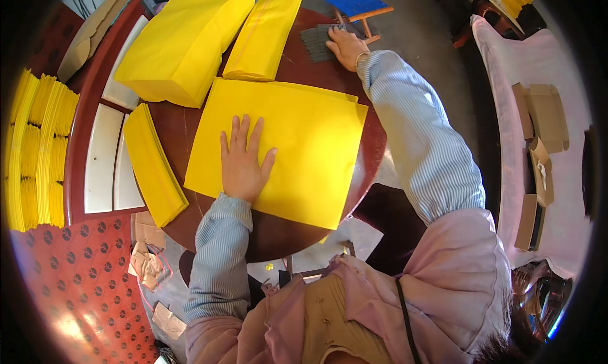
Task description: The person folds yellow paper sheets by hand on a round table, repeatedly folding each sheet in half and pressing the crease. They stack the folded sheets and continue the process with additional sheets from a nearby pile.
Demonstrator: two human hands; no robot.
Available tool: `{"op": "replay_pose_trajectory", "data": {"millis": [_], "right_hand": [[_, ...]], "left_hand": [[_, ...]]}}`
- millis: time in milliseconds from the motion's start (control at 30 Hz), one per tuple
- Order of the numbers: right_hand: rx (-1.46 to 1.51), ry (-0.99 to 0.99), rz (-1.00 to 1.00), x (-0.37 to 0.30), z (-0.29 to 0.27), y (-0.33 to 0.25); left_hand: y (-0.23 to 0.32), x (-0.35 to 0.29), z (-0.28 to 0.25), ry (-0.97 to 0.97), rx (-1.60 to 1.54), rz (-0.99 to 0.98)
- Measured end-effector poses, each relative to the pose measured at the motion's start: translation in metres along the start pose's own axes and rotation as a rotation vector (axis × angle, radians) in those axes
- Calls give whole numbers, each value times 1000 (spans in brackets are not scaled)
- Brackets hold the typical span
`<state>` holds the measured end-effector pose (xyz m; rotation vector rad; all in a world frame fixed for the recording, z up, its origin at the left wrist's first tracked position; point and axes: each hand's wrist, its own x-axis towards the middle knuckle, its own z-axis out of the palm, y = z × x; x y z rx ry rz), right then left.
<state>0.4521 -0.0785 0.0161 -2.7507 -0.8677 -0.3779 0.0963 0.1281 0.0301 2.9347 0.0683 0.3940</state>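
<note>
Large yellow paper sheets [310, 155] lie in a loose, slightly fanned pile on a round dark red table. My left hand [244, 164] rests flat on them, fingers stretched and thumb apart, holding nothing. At the table's far right edge, my right hand [348, 49] reaches onto a dark grey ribbed pad or cloth [316, 44]. Its fingers are extended over the grey thing and touch its right side; no grip on it shows. Behind the sheets stand a thick yellow paper stack [180, 44] and a narrow folded yellow bundle [264, 35]. Another narrow yellow bundle [155, 164] lies to the left.
The round table [285, 237] borders a red-edged cabinet with white panels [103, 158] at left. Beyond that are stacked yellow bundles [38, 152]. A blue folding stool [356, 2] stands past my right hand. Open cardboard boxes [548, 117] lie on a pink-covered surface at right.
</note>
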Motion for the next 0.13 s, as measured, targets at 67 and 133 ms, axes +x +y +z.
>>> {"op": "replay_pose_trajectory", "data": {"millis": [67, 133], "right_hand": [[-141, -122, 20, -4, 22, 4], [-48, -81, 28, -6, 31, 8]], "left_hand": [[1, -2, 0, -5, -22, -6], [3, -4, 0, -45, -16, -27]]}}
